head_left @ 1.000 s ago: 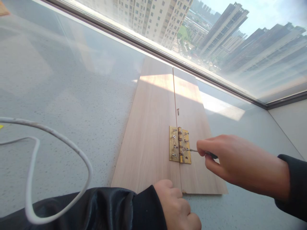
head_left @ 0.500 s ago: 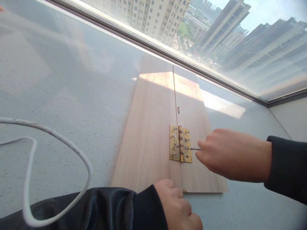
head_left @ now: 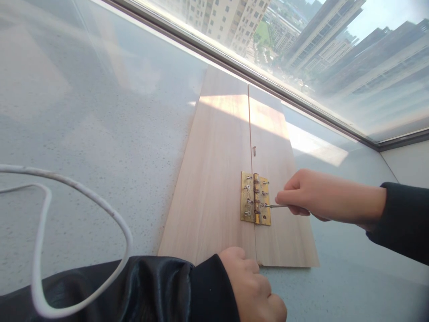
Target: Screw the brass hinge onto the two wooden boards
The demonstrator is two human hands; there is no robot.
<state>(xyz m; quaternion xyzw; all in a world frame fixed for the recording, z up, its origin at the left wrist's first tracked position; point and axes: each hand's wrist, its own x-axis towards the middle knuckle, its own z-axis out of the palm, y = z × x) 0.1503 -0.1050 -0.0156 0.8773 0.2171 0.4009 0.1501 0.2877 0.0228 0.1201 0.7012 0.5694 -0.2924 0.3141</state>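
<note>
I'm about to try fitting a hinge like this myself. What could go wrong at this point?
The screwdriver meets a screw in the brass hinge at a shallow angle, held by the right hand; its tip could slip and scratch the hinge or the right board.

The two boards lie loose; only the left hand rests at their near edge, so they might shift.

The loose screw could roll off.

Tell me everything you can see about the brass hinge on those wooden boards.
The hinge is brass-coloured metal, two flat leaves joined by a central knuckle, laid open and flat across the seam between two pale boards, near their front edge. Small silvery screws stand in both leaves, several not driven flush. A thin screwdriver held by the right hand meets a screw on its right leaf.
</note>
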